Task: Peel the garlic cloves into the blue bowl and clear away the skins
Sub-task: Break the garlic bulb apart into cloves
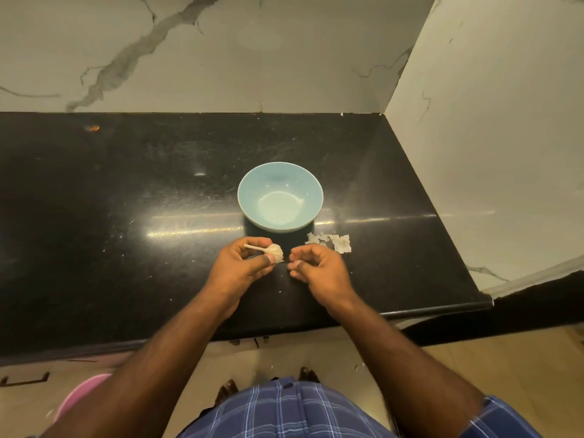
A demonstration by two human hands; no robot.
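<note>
Left hand (243, 263) pinches garlic bulb (274, 251) just before the empty blue bowl (252, 188); right hand (311, 263) curled, apparently empty. Skins (335, 241) beside bowl. Best: brace bulb, pry one clove off.

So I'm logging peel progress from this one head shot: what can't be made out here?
- Garlic bulb: the left hand wraps its underside, so how much skin is off is unclear.
- Right hand: curled fingers hide whether they pinch a skin scrap.
- Pink object, bottom left: hidden behind the left arm, unidentifiable.
- Skins beside the blue bowl: too small to count.
</note>
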